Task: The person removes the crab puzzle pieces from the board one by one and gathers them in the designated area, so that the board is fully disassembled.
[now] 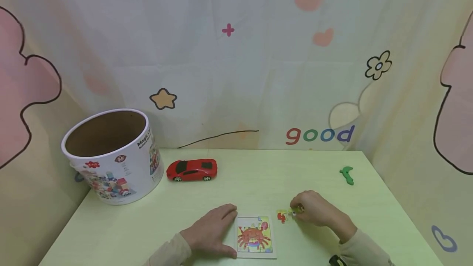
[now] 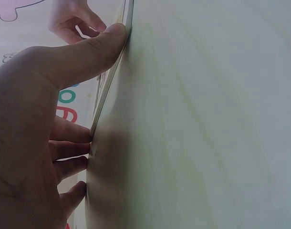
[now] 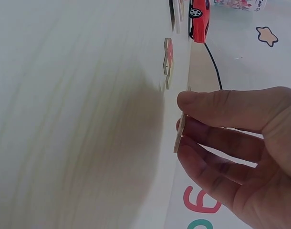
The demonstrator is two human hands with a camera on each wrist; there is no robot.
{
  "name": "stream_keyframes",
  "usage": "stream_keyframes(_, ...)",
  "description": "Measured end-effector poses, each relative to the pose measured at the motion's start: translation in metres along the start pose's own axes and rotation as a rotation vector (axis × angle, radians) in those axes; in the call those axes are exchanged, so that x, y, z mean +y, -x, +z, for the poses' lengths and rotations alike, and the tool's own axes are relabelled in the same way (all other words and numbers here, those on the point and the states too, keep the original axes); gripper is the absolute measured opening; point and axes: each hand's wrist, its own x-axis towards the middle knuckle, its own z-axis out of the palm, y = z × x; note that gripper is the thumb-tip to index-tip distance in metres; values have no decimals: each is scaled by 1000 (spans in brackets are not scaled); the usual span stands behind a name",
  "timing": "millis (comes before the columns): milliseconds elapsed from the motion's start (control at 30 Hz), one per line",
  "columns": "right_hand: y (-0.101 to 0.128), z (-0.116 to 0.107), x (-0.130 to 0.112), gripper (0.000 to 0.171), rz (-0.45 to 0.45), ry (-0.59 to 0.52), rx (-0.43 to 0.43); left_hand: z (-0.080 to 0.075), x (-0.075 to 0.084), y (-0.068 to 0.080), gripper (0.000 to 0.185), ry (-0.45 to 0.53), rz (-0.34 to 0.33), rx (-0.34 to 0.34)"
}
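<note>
A crab jigsaw puzzle [image 1: 254, 239] sits in a shallow light-coloured frame at the table's front; a strip along its top left holds no pieces. My left hand [image 1: 212, 231] rests at the frame's left edge, thumb low and fingers spread near the upper corner. In the left wrist view, the thumb [image 2: 95, 55] touches the thin frame edge [image 2: 109, 81]. My right hand [image 1: 314, 208] pinches a puzzle piece [image 3: 180, 133] between thumb and fingers, just above the table. Beside that hand, a loose red-and-yellow puzzle piece [image 1: 282, 216] lies right of the frame.
A red toy car [image 1: 192, 170] stands towards the back left, next to a large white bucket [image 1: 122, 175] with an open top. A small green toy piece [image 1: 347, 175] lies at the back right. Behind the table hangs a printed curtain [image 1: 236, 73].
</note>
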Motion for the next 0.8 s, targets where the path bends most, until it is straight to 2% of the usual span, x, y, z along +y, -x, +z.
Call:
stream_keyframes(167, -1, 0, 1, 14, -12, 25, 1, 2, 0, 1, 108, 9, -11, 8)
stream_keyframes(367, 1, 1, 0, 14, 16, -9, -15, 2, 0, 1, 107, -9, 7, 24)
stream_keyframes(567, 3, 3, 2, 15, 39, -29, -44, 1, -1, -1, 108, -4, -6, 1)
stream_keyframes(800, 3, 3, 2, 13, 11, -41, -50, 2, -1, -2, 109, 2, -12, -9)
